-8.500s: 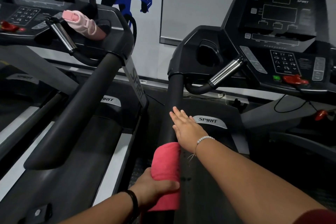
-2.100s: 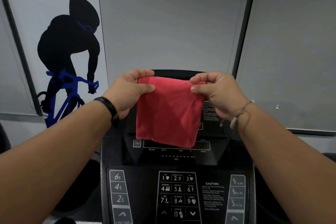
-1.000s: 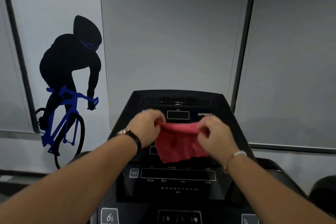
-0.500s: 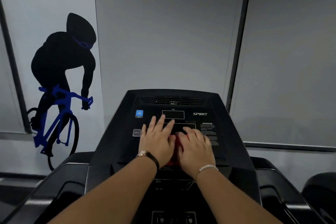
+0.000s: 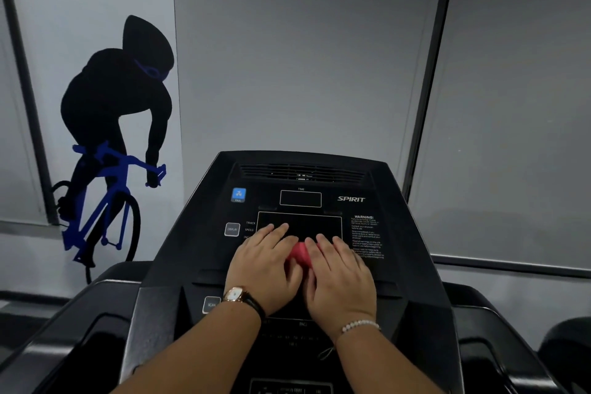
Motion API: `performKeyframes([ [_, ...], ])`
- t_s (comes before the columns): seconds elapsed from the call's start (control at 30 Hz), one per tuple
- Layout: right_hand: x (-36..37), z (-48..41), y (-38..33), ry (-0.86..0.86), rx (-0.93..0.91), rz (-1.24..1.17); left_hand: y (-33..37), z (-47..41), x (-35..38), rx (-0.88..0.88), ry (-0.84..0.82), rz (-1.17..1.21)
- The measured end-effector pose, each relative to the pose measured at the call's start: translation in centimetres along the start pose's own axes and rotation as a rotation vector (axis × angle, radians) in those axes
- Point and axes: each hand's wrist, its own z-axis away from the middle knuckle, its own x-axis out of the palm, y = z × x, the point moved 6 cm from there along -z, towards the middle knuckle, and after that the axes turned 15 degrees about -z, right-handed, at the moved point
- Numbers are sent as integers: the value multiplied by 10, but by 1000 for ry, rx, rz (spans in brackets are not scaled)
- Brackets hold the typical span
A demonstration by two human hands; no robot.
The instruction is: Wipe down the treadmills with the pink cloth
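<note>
The black treadmill console (image 5: pixel 300 198) fills the lower middle of the head view. Both hands lie side by side on its display panel with the pink cloth (image 5: pixel 300 253) bunched under them; only a small strip of cloth shows between them. My left hand (image 5: pixel 267 265) presses down with fingers stretched flat toward the dark screen. My right hand (image 5: pixel 340 275) presses beside it, fingers also straight. Most of the cloth is hidden beneath the palms.
A blue fan button (image 5: pixel 238 194) and a display button (image 5: pixel 232 229) sit left of the screen. A warning label (image 5: pixel 366 235) is at the right. Black side trays (image 5: pixel 96 339) flank the console. A cyclist decal (image 5: pixel 112 137) is on the wall behind.
Earlier both hands held the cloth up spread out, then bunched it onto the console. In the last half second the hands slid slightly down the screen, still pressing on the cloth.
</note>
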Motion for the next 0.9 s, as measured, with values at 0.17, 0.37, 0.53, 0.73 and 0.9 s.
performKeyframes([
  [0.17,-2,1,-1,37,-15,-35,-1,17,2,-10,41,9],
  [0.37,-2,1,-1,99,-48,-35,-4,19,3,-23,107,30],
  [0.53,-1,1,-1,83,-38,-15,-5,19,3,-19,159,59],
  [0.73,-2,2,-4,-18,-18,7,-4,21,3,52,132,39],
  [0.9,-6,-2,-9,15,-87,-77,6,25,12,205,263,147],
])
